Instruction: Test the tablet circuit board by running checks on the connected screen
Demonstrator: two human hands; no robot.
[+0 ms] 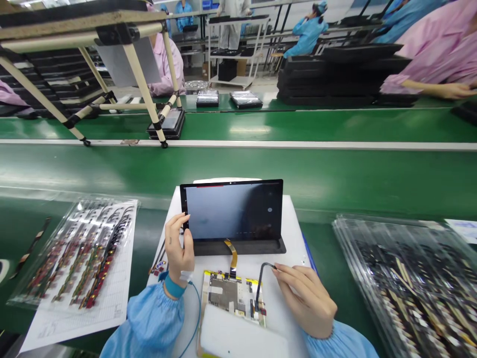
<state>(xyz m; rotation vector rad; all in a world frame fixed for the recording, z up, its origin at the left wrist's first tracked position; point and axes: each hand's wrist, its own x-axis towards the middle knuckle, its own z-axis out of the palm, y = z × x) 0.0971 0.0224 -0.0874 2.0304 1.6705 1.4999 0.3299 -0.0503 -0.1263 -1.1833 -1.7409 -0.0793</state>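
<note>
My left hand [179, 248] is at the left edge of an upright tablet [231, 211], thumb and fingers apart, fingertips at the edge of its lit screen; whether they press on it I cannot tell. The tablet leans in a black stand [238, 247]. My right hand [307, 298] pinches the upper end of a black flex cable [260, 286], whose lower end reaches a circuit board [225, 291]. A gold flex cable [233, 256] runs from the board up to the tablet's base. A white block [238, 333] covers the board's lower part.
Clear trays of flex cables stand left [85, 248] and right [410, 278], the left one over a paper sheet [78, 328]. A blue wrist strap cord [197, 308] trails from my left wrist. Beyond the green bench [238, 166] are a pipe rack [137, 74], black stacks [335, 74] and co-workers.
</note>
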